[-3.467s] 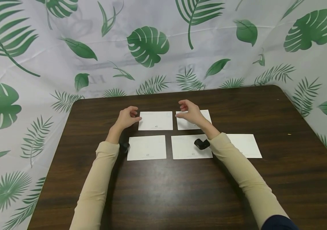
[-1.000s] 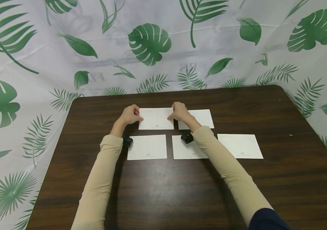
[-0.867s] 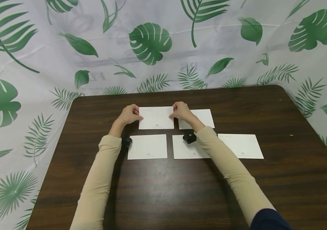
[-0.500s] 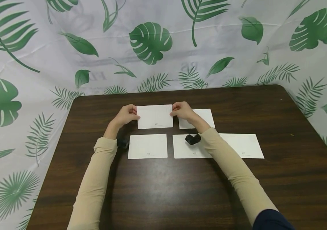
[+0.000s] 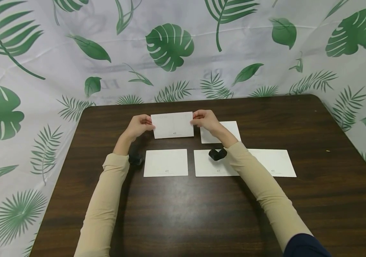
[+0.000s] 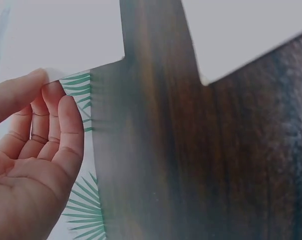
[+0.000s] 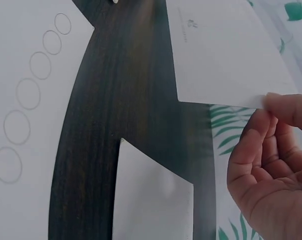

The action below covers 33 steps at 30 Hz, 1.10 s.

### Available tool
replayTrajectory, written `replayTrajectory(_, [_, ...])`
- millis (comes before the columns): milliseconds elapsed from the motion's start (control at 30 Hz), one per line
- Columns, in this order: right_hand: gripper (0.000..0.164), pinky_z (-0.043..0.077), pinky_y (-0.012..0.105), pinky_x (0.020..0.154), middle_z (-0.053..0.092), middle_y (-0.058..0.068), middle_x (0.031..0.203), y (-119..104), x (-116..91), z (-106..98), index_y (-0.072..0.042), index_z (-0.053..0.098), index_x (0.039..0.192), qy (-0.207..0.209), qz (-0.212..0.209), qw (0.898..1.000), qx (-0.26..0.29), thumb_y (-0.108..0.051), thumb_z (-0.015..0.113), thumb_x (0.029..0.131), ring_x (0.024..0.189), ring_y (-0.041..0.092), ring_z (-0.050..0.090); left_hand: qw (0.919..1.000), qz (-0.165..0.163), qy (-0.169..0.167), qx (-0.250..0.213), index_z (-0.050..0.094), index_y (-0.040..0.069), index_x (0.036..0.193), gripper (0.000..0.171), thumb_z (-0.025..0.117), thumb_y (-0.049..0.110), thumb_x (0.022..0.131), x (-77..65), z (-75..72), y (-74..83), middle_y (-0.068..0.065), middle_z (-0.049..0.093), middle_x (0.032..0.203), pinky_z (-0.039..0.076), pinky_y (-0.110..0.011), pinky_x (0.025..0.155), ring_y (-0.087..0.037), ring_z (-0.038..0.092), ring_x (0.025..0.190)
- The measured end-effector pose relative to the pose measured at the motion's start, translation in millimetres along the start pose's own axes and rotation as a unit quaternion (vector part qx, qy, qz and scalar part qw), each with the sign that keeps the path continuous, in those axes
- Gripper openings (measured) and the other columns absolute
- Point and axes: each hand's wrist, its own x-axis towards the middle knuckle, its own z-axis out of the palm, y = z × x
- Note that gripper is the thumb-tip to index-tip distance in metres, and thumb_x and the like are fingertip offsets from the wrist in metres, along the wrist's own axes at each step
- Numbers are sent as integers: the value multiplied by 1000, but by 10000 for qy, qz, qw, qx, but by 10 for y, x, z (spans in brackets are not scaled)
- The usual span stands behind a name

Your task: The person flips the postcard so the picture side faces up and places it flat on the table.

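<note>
Both hands hold one white postcard (image 5: 173, 125) up off the far part of the table, its near face tipped toward me. My left hand (image 5: 137, 126) pinches its left edge between thumb and fingers. At the right edge, my right hand (image 5: 207, 120) has the same pinch, thumb in front in the right wrist view. A small printed mark sits low on the card's face. Another postcard (image 5: 232, 131) lies flat, partly behind the right wrist. Three more lie in the nearer row: a left card (image 5: 165, 163), a middle card (image 5: 205, 167) and a right card (image 5: 274, 162).
A dark wooden table (image 5: 176, 214) carries the cards. Behind it hangs a white cloth (image 5: 118, 78) with green leaf prints. Circles run along the edge of one lying card (image 7: 23, 120) in the right wrist view. The right forearm crosses above the middle and right cards.
Earlier the far left postcard lay flat with both hands apart from it. Both hands then took its side edges, and it has risen and tipped up, moving slightly away from me.
</note>
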Motion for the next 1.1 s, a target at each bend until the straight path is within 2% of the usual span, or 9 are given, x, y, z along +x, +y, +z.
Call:
replayTrajectory(167, [10, 48, 23, 67, 61, -2, 76, -4, -2, -17, 3, 59, 92, 118, -4, 9995, 285, 5, 64, 83, 71, 8, 57, 9999, 148, 38, -73, 52, -16, 95, 16, 60, -10, 83, -106, 21, 198, -8, 54, 79, 47, -35, 76, -9, 52, 69])
replayTrajectory(367, [8, 51, 29, 72, 62, -2, 76, 4, 15, -25, 2, 59, 89, 169, -54, 9989, 429, 5, 64, 83, 71, 10, 58, 9996, 180, 135, -152, 51, -18, 96, 17, 60, -11, 83, -148, 34, 271, -11, 56, 81, 47, -27, 71, -8, 52, 68])
replayTrajectory(500, [8, 51, 33, 75, 62, -2, 76, 12, 25, -32, 0, 60, 87, 174, -121, 9989, 422, 5, 64, 83, 71, 10, 58, 9994, 210, 182, -186, 51, -17, 95, 16, 61, -11, 83, -124, 34, 246, -7, 55, 78, 45, -20, 66, -7, 52, 67])
replayTrajectory(700, [7, 51, 34, 74, 63, -2, 75, 9, 15, -48, -2, 62, 84, 186, -305, 9982, 477, 4, 65, 83, 70, 12, 58, 9977, 403, 355, -402, 52, -15, 91, 15, 63, -12, 81, -4, 19, 78, 2, 55, 71, 43, -18, 62, -5, 52, 65])
replayTrajectory(833, [7, 49, 40, 78, 63, 0, 77, 9, 9, -55, -4, 65, 82, 173, -414, 9976, 534, 2, 67, 83, 70, 13, 58, 9967, 505, 541, -335, 53, -13, 89, 16, 66, -9, 80, 49, 22, -11, 6, 55, 69, 42, -16, 61, -4, 52, 64])
replayTrajectory(967, [7, 48, 41, 79, 66, 3, 81, 11, 1, -65, -6, 69, 80, 198, -453, 9977, 471, 0, 68, 82, 71, 13, 57, 9956, 602, 670, -248, 56, -9, 85, 12, 67, -7, 81, 54, 26, -46, 7, 56, 69, 42, -18, 61, -6, 52, 64])
replayTrajectory(1100, [6, 49, 36, 79, 68, 1, 83, 19, -3, -75, -6, 73, 81, 313, -482, 9975, 409, -1, 70, 81, 78, 15, 58, 9944, 717, 732, -276, 61, -3, 82, 6, 67, -5, 82, 40, 23, -56, 2, 61, 74, 44, -19, 63, -8, 54, 68])
